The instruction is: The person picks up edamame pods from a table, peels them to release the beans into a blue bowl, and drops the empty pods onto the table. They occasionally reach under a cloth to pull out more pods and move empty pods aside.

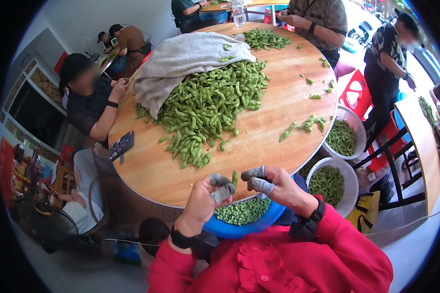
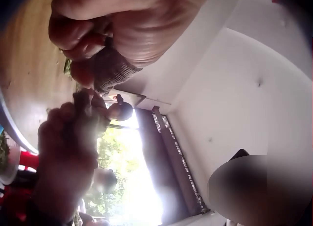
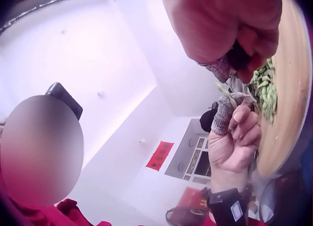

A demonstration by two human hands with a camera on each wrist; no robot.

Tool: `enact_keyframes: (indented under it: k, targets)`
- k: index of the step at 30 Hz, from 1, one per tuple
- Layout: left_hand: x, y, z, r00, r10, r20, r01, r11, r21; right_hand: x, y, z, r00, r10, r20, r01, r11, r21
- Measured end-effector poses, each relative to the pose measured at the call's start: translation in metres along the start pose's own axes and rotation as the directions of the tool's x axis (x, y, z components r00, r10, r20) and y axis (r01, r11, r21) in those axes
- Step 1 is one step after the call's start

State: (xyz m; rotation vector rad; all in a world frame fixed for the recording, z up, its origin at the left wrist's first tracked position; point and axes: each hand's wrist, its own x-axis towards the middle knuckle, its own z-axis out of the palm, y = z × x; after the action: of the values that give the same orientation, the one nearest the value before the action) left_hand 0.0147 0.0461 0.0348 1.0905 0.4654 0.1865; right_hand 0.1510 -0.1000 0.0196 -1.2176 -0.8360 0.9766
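Observation:
A single green soybean pod (image 1: 234,179) stands upright at the fingertips of my left hand (image 1: 203,198), which pinches it between thumb and forefinger. Grey knit covers wrap the thumb and forefinger of both hands. My right hand (image 1: 283,188) is just right of the pod, its fingers curled and its covered thumb and forefinger close together, with nothing visible between them. Under the hands, a blue basin (image 1: 217,230) holds shelled green beans (image 1: 242,211). A large heap of pods (image 1: 205,105) lies on the round wooden table (image 1: 278,73) ahead.
Grey cloth (image 1: 181,58) covers the back of the heap. A dark phone (image 1: 121,145) lies at the table's left edge. Two white baskets of pods, one nearer (image 1: 353,188) and one farther (image 1: 359,129), stand right of the table. A person (image 1: 90,97) sits at the left; others are behind.

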Motion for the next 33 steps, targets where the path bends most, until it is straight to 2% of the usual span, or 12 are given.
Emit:
enact_keyframes:
  k: [4, 12, 17, 20, 24, 26, 28, 29, 30, 31, 32, 33]
  targets:
    - [-0.01, -0.006, -0.002, 0.99, -0.051, 0.129, 0.047, 0.998, 0.04, -0.004, 0.0, 0.004, 0.997, 0.026, 0.067, -0.032, 0.994, 0.104]
    - [-0.013, -0.007, 0.002, 0.993, -0.077, 0.087, 0.063, 0.986, 0.154, -0.011, -0.006, 0.005, 0.993, 0.095, 0.065, -0.098, 0.994, 0.05]
    - [-0.015, -0.003, 0.002, 0.986, -0.119, 0.113, 0.095, 0.976, 0.198, -0.011, -0.002, 0.008, 0.996, 0.058, 0.065, -0.062, 0.996, 0.066]
    - [-0.017, -0.003, 0.006, 0.989, -0.122, 0.08, 0.101, 0.969, 0.227, -0.011, 0.002, 0.008, 0.997, 0.052, 0.064, -0.057, 0.996, 0.072]
    - [-0.017, -0.004, 0.007, 0.984, -0.14, 0.112, 0.122, 0.98, 0.159, -0.011, 0.015, 0.006, 0.998, 0.013, 0.058, -0.014, 1.0, 0.012]
    - [-0.016, -0.007, 0.006, 0.983, -0.143, 0.117, 0.128, 0.983, 0.13, -0.011, 0.013, 0.009, 0.999, 0.048, -0.006, -0.047, 0.997, 0.059]
    - [-0.017, -0.018, 0.011, 0.994, 0.083, 0.069, -0.098, 0.961, 0.26, -0.012, 0.006, 0.011, 0.996, 0.067, -0.058, -0.061, 0.994, 0.093]
    - [-0.016, -0.022, 0.014, 0.979, 0.197, 0.058, -0.205, 0.923, 0.326, -0.012, 0.001, 0.012, 0.995, 0.066, -0.08, -0.058, 0.993, 0.102]
    - [-0.018, -0.02, 0.018, 0.948, 0.303, 0.093, -0.301, 0.767, 0.566, -0.012, -0.002, 0.012, 0.993, 0.066, -0.102, -0.055, 0.992, 0.111]
    - [-0.022, -0.016, 0.023, 0.907, 0.392, 0.155, -0.364, 0.542, 0.758, -0.012, -0.001, 0.011, 0.996, 0.033, -0.089, -0.025, 0.995, 0.091]
    - [-0.024, -0.013, 0.026, 0.858, 0.455, 0.24, -0.388, 0.267, 0.882, -0.011, 0.002, 0.01, 0.997, 0.001, -0.073, 0.005, 0.997, 0.072]
    - [-0.022, -0.019, 0.023, 0.834, 0.459, 0.308, -0.388, 0.09, 0.917, -0.01, 0.003, 0.01, 0.998, -0.032, -0.056, 0.035, 0.998, 0.052]
